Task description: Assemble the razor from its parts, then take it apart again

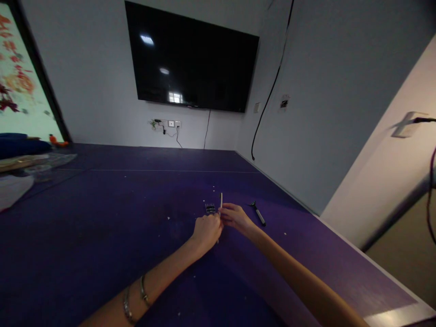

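Clock positions from the thin off-white stick (221, 200). Flat deep-purple worktop (112, 218): white specks. Slim grey-and-black handled tool (260, 216), 3 o'clock. Small black slatted piece (210, 208), 9 o'clock: greyish bars. Glossy black flat screen (197, 59), 12 o'clock. Pale greenish-white panel (32, 102), 10 o'clock: red-orange characters.

Worn on your head, your one camera looks forward and down over the purple tabletop (102, 236), facing its far edge and the wall screen (197, 59), with your left hand (207, 230) and right hand (236, 216) nearer it
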A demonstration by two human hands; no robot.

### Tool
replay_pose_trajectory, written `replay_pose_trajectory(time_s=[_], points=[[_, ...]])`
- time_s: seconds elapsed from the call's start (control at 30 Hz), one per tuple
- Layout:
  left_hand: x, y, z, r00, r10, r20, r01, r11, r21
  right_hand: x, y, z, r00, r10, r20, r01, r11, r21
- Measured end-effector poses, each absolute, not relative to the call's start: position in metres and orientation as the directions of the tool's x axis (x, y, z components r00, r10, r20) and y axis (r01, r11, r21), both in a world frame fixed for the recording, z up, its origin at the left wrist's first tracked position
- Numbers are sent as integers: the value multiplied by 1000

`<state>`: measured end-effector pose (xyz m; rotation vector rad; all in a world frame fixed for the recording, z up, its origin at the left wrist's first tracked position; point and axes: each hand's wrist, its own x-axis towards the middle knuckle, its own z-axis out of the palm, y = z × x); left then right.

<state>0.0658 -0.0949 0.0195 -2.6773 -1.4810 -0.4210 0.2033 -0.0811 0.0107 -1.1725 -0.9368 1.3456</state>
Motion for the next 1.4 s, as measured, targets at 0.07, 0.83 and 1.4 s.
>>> replay_pose_trajectory(time_s=[0.07,0.83,1.4], points=[[68,-96,19,512,816,270,831,-550,86,201,-84,13,82,990,-117,-199,-99,-975],[28,37,-46,592,692,413,629,-717,300,407,-59,-14,379,923,71,833,-307,-460],[37,37,-49,578,717,389,583,-697,418,401,-52,-31,383,919,98,865,-319,-388]])
